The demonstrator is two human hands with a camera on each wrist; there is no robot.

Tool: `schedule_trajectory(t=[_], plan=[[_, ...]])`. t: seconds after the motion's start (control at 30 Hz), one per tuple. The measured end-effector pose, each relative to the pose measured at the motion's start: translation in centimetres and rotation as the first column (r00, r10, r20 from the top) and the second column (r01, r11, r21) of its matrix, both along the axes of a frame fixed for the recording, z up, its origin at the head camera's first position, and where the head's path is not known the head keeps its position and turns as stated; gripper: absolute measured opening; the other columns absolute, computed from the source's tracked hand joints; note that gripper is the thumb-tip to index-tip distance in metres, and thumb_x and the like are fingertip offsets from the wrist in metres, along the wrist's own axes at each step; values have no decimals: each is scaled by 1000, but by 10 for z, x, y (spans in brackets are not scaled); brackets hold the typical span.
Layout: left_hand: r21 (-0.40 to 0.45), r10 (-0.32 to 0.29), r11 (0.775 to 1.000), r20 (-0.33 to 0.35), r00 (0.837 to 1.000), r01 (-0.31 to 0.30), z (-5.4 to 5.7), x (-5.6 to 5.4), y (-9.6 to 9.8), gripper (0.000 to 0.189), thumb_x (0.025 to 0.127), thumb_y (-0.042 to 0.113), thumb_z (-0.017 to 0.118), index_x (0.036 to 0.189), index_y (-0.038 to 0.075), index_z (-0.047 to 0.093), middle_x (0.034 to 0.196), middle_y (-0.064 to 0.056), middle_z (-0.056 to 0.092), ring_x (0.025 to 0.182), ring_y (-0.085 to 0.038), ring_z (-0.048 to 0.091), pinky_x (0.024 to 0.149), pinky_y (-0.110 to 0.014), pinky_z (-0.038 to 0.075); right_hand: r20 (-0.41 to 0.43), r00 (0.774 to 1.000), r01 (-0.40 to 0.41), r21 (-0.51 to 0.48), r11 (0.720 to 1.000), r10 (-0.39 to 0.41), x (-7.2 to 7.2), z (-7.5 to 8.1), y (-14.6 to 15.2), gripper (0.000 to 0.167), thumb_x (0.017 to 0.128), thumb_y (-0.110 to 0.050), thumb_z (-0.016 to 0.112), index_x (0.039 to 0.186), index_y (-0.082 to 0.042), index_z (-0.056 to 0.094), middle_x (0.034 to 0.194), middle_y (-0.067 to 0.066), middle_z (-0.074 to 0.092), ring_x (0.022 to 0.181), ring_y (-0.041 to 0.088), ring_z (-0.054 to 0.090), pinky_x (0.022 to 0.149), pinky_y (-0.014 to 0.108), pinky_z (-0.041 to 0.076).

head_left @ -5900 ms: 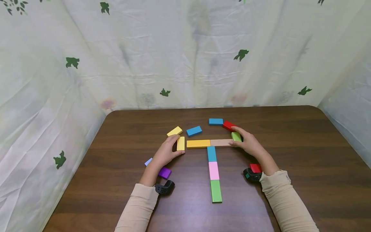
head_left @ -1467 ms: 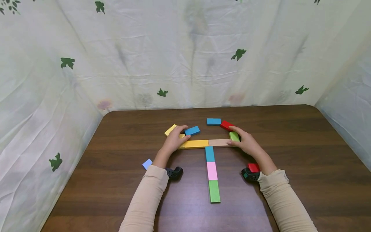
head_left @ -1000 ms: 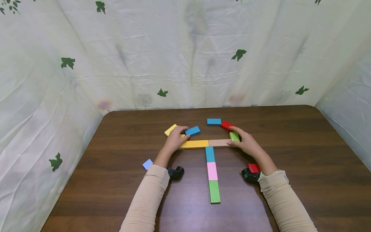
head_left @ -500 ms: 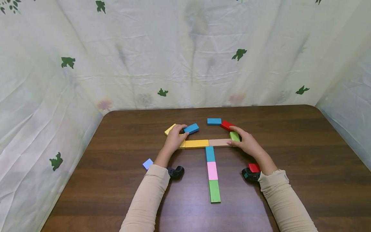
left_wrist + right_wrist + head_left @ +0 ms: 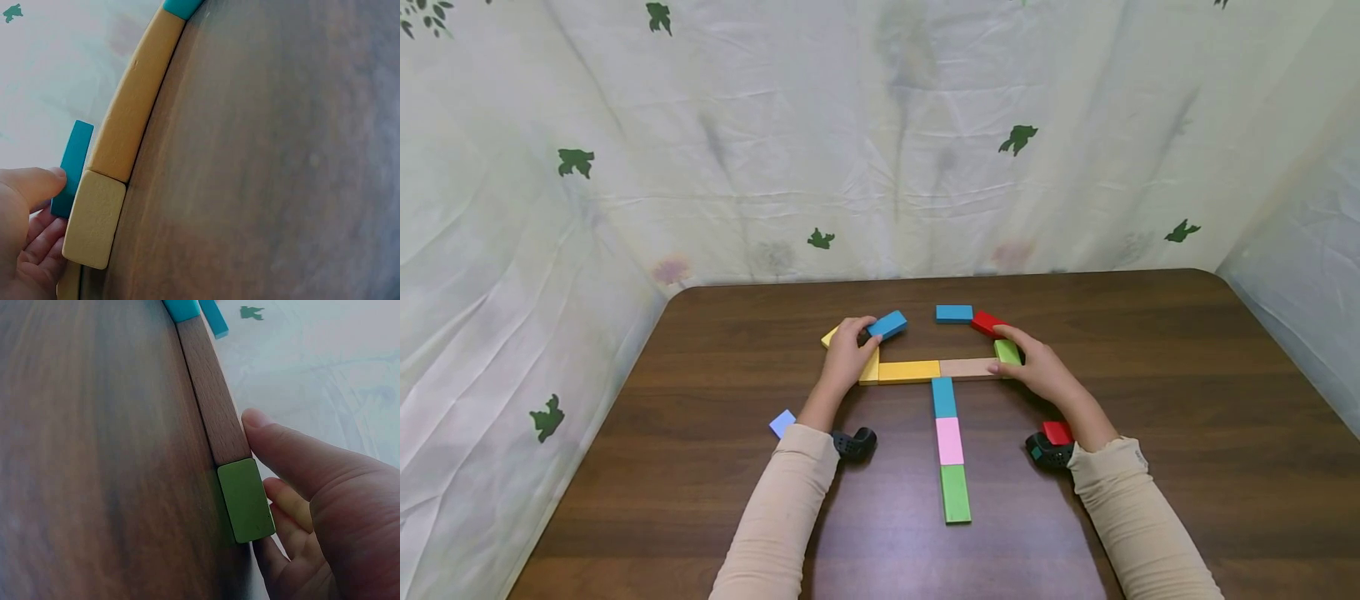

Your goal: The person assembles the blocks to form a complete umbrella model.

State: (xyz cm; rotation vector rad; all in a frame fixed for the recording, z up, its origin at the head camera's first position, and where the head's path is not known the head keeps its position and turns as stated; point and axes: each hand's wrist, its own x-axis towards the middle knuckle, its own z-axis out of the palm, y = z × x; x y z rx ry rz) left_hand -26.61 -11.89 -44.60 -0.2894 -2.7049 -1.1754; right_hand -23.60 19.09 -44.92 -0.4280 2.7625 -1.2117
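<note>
Between thumb and fingers my left hand pinches a blue wooden block, clearly gripped in the left wrist view. This block slants above a pale yellow block, which abuts the left end of an orange-yellow block. A second pale yellow block is mostly hidden behind the left hand. My right hand rests around a green block, its thumb by the plain wood block and its index fingertip by a red block. The right fingers look relaxed.
Another blue block meets the red one at the back. Teal, pink and green blocks form a column toward the front. A light blue block lies by the left forearm, another red block by the right wrist.
Earlier, the left hand slid the pale yellow block right against the orange-yellow one. Since then it has taken the blue block and shifted it left and away. The right hand stays in place.
</note>
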Motion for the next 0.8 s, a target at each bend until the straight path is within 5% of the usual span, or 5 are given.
schedule_trajectory(t=[0.8], plan=[[31,19,999,32,999,-20,1,0,-2,33,85,10,63,115,-1,59,108,-17,53,96,-25,53,83,-33,45,-1,1000,-1,0,1000,1,2,3,0,70,80,-31,67,138,-8,34,137,18,35,116,34,36,95,51,29]])
